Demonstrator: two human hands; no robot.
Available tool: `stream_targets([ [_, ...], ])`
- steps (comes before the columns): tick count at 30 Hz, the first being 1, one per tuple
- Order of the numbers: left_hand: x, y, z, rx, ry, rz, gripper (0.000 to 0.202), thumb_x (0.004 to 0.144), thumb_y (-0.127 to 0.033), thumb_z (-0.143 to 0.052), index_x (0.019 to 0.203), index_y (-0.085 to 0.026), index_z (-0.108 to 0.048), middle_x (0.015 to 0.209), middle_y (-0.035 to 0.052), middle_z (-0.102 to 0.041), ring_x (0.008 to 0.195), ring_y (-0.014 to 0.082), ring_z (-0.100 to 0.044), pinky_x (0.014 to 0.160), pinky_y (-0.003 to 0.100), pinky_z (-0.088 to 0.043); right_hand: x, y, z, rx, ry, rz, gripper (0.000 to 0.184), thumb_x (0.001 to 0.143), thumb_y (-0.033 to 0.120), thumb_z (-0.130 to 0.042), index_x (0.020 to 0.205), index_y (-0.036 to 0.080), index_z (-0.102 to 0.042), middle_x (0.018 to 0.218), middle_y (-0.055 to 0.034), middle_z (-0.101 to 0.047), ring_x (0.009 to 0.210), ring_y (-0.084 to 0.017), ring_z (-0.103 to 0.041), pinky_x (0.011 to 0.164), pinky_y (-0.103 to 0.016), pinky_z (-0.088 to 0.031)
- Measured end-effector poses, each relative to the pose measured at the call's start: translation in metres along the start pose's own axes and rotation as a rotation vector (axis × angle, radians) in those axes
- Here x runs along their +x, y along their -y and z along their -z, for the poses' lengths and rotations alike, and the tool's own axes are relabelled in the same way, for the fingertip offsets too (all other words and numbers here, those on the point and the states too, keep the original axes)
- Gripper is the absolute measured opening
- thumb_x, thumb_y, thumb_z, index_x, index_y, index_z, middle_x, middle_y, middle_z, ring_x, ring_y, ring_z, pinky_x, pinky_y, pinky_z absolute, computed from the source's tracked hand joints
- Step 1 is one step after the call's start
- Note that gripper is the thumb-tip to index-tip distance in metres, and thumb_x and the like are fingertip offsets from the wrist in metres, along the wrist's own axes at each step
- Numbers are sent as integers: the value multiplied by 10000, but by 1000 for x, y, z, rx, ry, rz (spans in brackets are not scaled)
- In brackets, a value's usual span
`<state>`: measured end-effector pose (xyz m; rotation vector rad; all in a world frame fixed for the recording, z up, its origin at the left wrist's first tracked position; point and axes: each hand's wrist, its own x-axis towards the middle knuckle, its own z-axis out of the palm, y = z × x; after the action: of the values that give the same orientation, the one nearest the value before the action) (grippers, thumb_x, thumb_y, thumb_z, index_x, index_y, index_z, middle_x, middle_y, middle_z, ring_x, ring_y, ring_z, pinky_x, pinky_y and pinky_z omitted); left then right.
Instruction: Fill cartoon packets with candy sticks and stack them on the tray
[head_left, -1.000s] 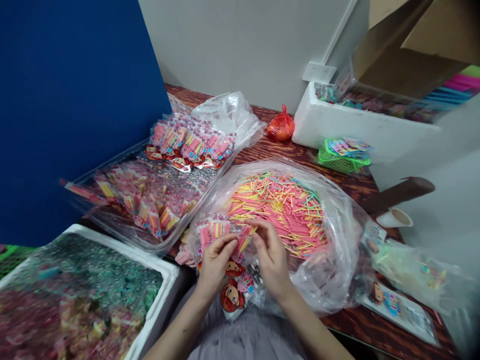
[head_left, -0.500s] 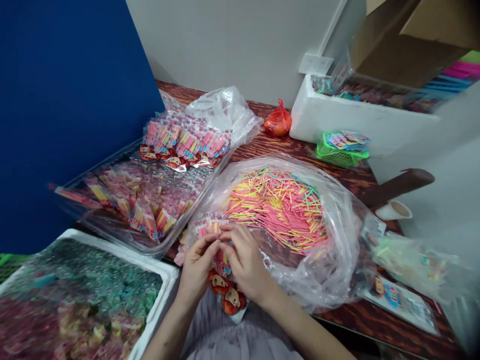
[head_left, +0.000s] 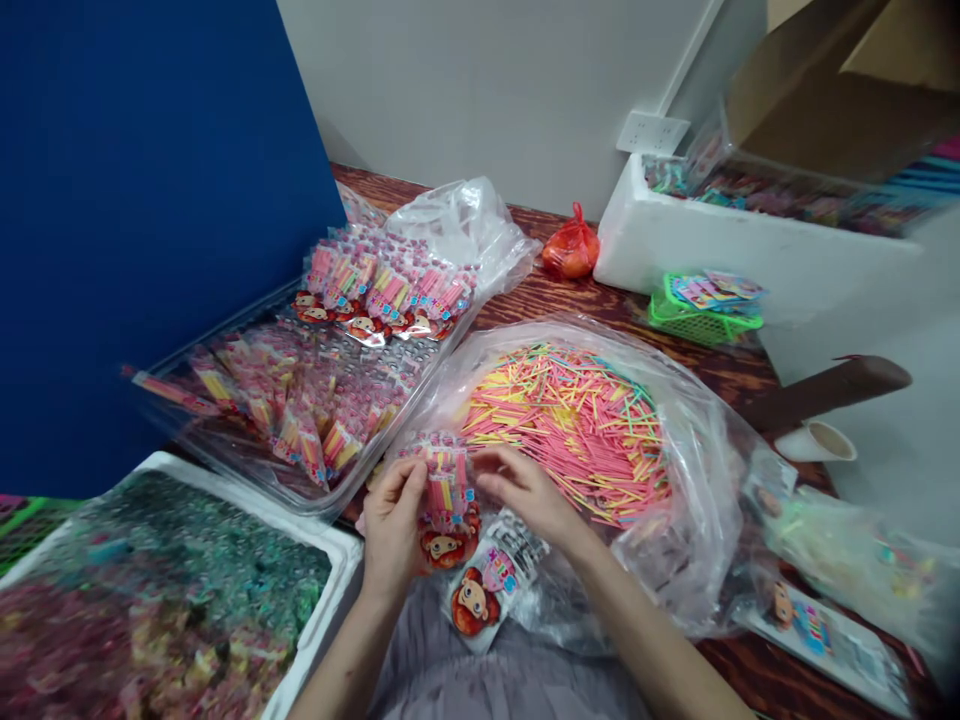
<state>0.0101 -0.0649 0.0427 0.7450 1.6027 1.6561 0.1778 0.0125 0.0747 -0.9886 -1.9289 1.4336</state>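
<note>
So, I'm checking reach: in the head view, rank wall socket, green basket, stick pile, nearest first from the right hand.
From the right hand:
1. Stick pile, just beyond it.
2. Green basket, farther right.
3. Wall socket, up beyond the basket.

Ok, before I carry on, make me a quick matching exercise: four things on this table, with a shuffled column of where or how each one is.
Things:
1. Loose sticks
2. Red bag
3. Paper cup
4. Small green basket

Where or how:
A. Beside the brown tube
B. Holding printed cards
C. Heaped in the big clear bag
D. Gathered at the top, near the back wall

Pairs: 1-C, 2-D, 3-A, 4-B
</note>
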Motion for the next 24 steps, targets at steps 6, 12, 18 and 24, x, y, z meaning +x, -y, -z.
stream_targets([
  [6,-12,-16,-6,27,55,-88,196,851,-359,-632,857,-164,-660,863,30,-635,846,166,-584,796,265,-462,-10,21,-38,-86,-93,99,136,905,152,-516,905,207,-641,896,-23,-632,878,-180,-569,806,-304,-433],
  [12,-25,-30,4,131,126,-188,99,892,-250,-591,837,-192,-649,867,10,-602,862,153,-561,819,247,-423,-18,28,-42,-7,-65,99,170,872,101,-532,779,207,-627,760,7,-576,769,-161,-549,713,-272,-412],
  [18,-18,-24,12,167,82,-188,111,863,-271,-622,808,-189,-672,877,21,-615,877,167,-575,833,261,-428,-14,16,-46,44,-46,33,123,849,136,-544,853,213,-641,844,-3,-628,824,-165,-581,762,-284,-442],
  [24,4,12,6,355,-136,-327,169,894,-303,-564,788,-191,-632,868,27,-589,869,178,-576,836,297,-449,18,-46,-45,158,-286,-218,467,689,289,-691,1124,207,-542,1031,-52,-627,956,-214,-602,837,-375,-488],
])
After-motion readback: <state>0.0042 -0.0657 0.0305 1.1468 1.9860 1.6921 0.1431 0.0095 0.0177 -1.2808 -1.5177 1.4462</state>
